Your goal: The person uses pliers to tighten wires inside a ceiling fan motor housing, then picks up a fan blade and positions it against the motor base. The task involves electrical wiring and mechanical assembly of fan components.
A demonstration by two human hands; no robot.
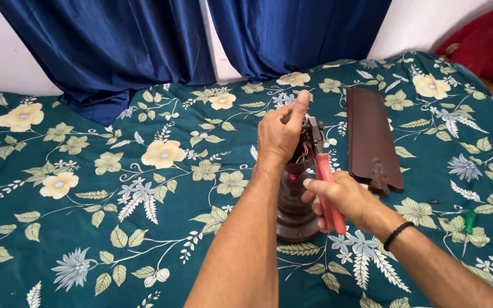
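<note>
Fan motor housing [294,212], dark brown, stands upright on the bed near the middle of the view, its wiring end up and partly hidden by the hands.

Bed [144,171]: covered by a teal sheet with cream flowers and pale leaves; fills most of the view. Blue curtains [115,45] hang behind it against a pale wall.

Fan blade [371,137]: dark brown, flat on the sheet just right of the housing, its mounting bracket at the near end. Apart from the housing, not touching.

Left hand [281,134]: clenched over the top of the housing, thumb pointing up, fingers wrapped on the far side.

Right hand [340,197]: grip closed around the red handles of the pliers [327,191]; a black band sits on the wrist. The plier head reaches up to the metal part at the top of the housing, just beside the left thumb. Whether the tips bite on a wire or a nut, cannot tell.

Green-handled screwdriver [468,221]: lies on the sheet well to the right, near the right forearm.
</note>
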